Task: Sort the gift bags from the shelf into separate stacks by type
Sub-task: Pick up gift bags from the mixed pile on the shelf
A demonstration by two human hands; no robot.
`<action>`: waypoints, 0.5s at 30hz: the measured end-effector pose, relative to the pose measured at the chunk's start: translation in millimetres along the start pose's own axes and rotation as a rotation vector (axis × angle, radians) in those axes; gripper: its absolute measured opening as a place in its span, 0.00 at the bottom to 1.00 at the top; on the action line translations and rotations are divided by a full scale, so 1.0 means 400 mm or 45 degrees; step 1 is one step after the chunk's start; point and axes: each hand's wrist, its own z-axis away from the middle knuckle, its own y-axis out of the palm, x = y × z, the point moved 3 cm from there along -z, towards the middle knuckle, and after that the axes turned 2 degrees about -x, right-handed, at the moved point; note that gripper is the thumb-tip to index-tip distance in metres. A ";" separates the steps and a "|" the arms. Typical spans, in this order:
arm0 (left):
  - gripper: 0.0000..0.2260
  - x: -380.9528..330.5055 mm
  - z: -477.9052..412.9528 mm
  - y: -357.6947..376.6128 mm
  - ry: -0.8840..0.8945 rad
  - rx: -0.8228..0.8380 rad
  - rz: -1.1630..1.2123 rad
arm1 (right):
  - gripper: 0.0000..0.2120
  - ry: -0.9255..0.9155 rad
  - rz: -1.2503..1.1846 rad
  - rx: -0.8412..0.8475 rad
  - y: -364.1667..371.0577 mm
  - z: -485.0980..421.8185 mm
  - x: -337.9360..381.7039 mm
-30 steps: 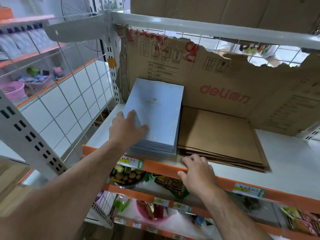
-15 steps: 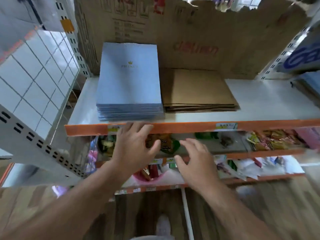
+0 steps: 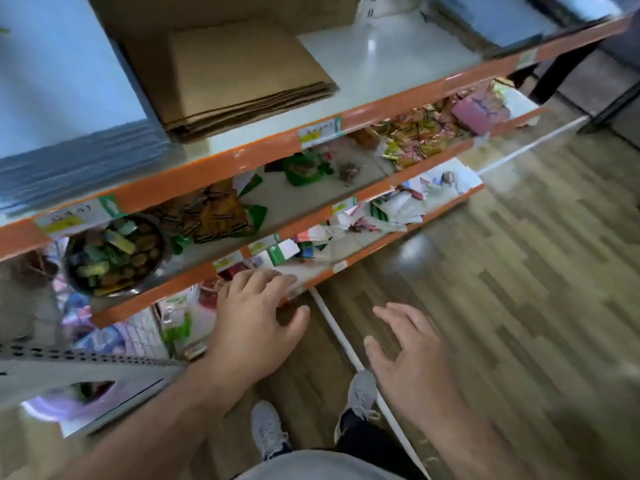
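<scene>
Stacks are looking done I think, with blue gift bags point(image 3: 69, 98) and brown gift bags point(image 3: 242, 74) sitting side by side on the shelf point(image 3: 398, 50), and I'm hovering my left hand point(image 3: 256, 323) and right hand point(image 3: 412, 355) below it, both open and empty, probably just checking for strays next.

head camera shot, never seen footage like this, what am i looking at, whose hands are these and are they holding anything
There is no machine here. A person wears one wide-angle camera on the head, so you look down along their own arms. The left hand and the right hand are both open and hold nothing. The left is in front of the lower shelves, and the right is over the wooden floor, near the person's shoes. On the top shelf two flat stacks lie side by side: blue gift bags on the left and brown paper bags to their right. The shelf below holds a bowl of sweets.
</scene>
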 end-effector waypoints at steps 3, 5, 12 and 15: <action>0.24 -0.106 -0.036 0.026 0.076 0.095 -0.019 | 0.20 0.092 -0.068 -0.026 -0.053 0.008 -0.081; 0.23 -0.187 -0.067 0.047 0.109 0.135 -0.020 | 0.20 0.134 -0.091 -0.032 -0.093 0.002 -0.144; 0.25 -0.533 -0.217 0.163 0.207 0.168 -0.110 | 0.22 0.212 -0.112 -0.072 -0.268 -0.085 -0.417; 0.26 -0.683 -0.281 0.213 0.277 0.152 -0.087 | 0.23 0.180 -0.057 -0.076 -0.359 -0.131 -0.518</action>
